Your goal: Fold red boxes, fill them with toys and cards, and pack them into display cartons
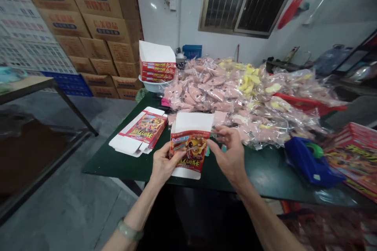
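My left hand (166, 164) grips the lower left side of a red-printed cardboard display box (190, 145), whose white lid flap stands up behind it. My right hand (229, 153) is beside the box's right edge, fingers curled and thumb apart, with no clear hold on anything. A flattened box blank (138, 131) lies on the dark green table (259, 170) left of my hands. Pink and yellow items in clear plastic bags (235, 94) form a large heap just beyond the box.
Folded red boxes (157, 68) stand in a white basin at the table's far end. A blue tape dispenser (309, 160) and printed red box sheets (353, 157) lie at right. Stacked cardboard cartons (88, 19) rise behind; the table's near edge is below my hands.
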Demonstrator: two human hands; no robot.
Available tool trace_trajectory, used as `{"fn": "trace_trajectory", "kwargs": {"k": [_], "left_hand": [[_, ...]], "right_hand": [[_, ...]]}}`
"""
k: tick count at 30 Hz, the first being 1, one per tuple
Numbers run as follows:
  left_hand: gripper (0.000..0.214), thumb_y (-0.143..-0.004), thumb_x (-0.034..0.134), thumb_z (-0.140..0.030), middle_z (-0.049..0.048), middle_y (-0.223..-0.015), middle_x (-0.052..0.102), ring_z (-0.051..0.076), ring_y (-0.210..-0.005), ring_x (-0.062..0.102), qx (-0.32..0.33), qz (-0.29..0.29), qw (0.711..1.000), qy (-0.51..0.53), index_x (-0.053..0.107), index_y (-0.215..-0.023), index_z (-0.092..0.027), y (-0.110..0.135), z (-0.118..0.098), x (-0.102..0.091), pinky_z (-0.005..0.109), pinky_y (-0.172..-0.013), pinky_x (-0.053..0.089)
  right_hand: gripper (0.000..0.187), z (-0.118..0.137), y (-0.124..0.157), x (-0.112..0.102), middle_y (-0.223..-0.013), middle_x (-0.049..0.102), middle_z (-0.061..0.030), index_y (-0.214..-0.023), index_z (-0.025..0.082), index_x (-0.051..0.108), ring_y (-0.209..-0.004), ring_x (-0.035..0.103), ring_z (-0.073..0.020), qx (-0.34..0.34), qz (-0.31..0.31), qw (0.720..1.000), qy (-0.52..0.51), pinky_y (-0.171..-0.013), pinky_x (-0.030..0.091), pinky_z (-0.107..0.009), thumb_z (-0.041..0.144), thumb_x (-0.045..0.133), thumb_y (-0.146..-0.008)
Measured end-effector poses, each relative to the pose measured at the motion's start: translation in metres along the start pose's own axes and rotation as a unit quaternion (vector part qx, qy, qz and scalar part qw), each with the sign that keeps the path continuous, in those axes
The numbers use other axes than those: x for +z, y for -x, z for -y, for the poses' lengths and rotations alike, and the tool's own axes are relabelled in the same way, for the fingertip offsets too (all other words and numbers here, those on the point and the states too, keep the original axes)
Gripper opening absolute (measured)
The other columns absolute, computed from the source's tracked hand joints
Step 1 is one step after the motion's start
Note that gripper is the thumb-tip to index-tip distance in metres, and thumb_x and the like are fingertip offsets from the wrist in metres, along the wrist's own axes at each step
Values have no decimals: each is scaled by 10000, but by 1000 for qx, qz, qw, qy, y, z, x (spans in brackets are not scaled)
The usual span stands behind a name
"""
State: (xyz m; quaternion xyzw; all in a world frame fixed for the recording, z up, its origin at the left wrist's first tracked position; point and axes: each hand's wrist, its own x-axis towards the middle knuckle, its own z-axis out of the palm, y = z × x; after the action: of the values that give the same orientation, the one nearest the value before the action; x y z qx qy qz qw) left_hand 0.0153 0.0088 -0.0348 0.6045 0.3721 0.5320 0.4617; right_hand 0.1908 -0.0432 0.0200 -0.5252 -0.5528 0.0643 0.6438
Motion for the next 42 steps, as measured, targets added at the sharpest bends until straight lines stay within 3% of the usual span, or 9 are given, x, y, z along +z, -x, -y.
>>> {"fn": "trace_trajectory", "kwargs": {"k": [4, 11, 14, 19, 22, 26, 30, 35, 42], "left_hand": [[290, -689, 722, -308, 26, -703, 695, 138, -568, 624, 15, 25, 999, -16, 674, -921, -141, -1, 13, 1, 223, -545, 527], [751, -720, 708, -213, 97, -1261, 577, 222, -1080, 602, 139, -18, 990, 4, 334, -1371, -248, 3, -6, 3, 324, -901, 508], [571, -748, 677, -211, 93, -1236, 587, 206, -1049, 611, 201, -64, 976, -47, 468, -1279, -213, 0, -15, 5, 294, -888, 506], [150, -804, 589, -182, 44, -918, 681, 152, -820, 648, 271, -138, 948, -95, 648, -942, -174, 0, -38, 13, 249, -742, 521], [94, -810, 583, -199, 47, -886, 682, 171, -866, 637, 235, -147, 959, -66, 670, -825, -167, -2, -49, 21, 278, -781, 507], [64, -780, 633, -226, 28, -831, 665, 132, -766, 626, 96, -100, 986, 97, 638, -807, -169, -6, -49, 32, 214, -670, 496], [349, -770, 642, -207, -2, -859, 669, 118, -714, 625, -18, -26, 969, 246, 517, -1095, -239, -8, -51, 31, 216, -636, 500], [9, -750, 636, -165, 43, -876, 669, 165, -817, 629, 19, 11, 979, 201, 639, -758, -169, -8, -54, 25, 247, -694, 497], [171, -797, 554, -233, 112, -1034, 655, 270, -1004, 600, 88, 34, 979, 180, 713, -790, -169, 3, -48, 21, 376, -813, 495]], "right_hand": [[283, -24, 6, 15, -969, 610, -55, -1009, 224, 440, -844, 646, -170, 51, 59, 990, -120, -732, 540, -326, 227, 624, -794], [414, -27, 13, 2, -1154, 554, -87, -1247, 258, 442, -1066, 569, -194, -117, 122, 985, -20, -885, 506, -362, 144, 529, -859], [378, -21, 11, -6, -1093, 560, -71, -1195, 257, 497, -1017, 570, -179, -183, 123, 974, 43, -841, 510, -320, 127, 550, -844], [288, -16, -1, -12, -1068, 582, -69, -1115, 236, 565, -974, 593, -171, -189, 117, 973, 56, -797, 507, -284, 160, 579, -838], [166, -14, -8, -15, -1077, 573, -74, -983, 215, 632, -965, 595, -176, -152, 103, 982, 48, -807, 490, -308, 166, 527, -864], [146, -11, -9, -19, -930, 582, -45, -842, 202, 627, -871, 592, -151, -72, 97, 993, 2, -743, 484, -278, 170, 489, -877], [318, -9, -3, -24, -917, 582, -12, -1168, 254, 461, -783, 592, -121, 22, 126, 987, -94, -673, 493, -241, 177, 511, -863], [159, -10, -5, -28, -914, 568, -21, -991, 228, 557, -814, 574, -122, -40, 167, 982, -74, -686, 482, -243, 145, 506, -866], [112, -6, 2, -37, -1029, 574, -91, -960, 200, 589, -936, 587, -178, -43, 180, 980, -77, -709, 526, -285, 214, 532, -865]]}}
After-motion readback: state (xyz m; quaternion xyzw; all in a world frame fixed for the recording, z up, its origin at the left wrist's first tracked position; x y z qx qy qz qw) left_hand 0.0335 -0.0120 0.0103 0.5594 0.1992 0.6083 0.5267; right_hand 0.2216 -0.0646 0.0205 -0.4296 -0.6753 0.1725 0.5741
